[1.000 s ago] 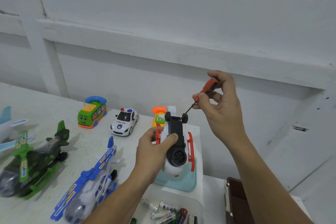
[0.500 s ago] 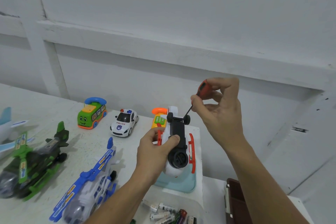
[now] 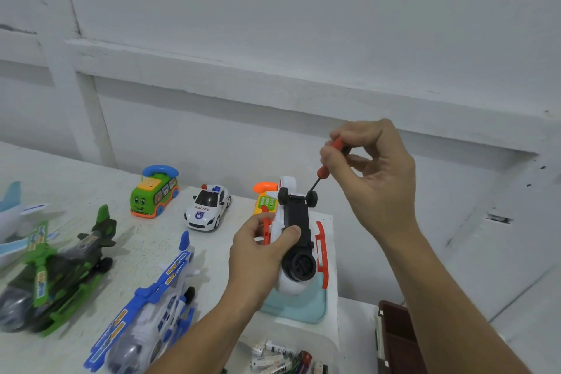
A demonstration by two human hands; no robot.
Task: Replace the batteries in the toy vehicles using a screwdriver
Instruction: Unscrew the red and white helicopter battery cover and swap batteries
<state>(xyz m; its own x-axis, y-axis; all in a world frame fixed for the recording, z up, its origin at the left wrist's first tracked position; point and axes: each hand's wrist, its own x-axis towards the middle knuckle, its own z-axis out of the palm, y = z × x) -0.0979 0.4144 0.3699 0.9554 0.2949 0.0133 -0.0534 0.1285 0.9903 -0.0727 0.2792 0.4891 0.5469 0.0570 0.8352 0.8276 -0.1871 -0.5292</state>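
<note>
Right hand pinching screwdriver, batteries in tub

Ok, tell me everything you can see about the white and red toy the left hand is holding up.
The white and red toy looks plastic, probably a helicopter by its red skids. It is held belly up, showing a black underside panel, a round black part near the rounded white nose and two small black wheels at the far end. The left hand grips its body, thumb on the black panel. The red-handled screwdriver in the right hand points its tip beside one far wheel.
</note>
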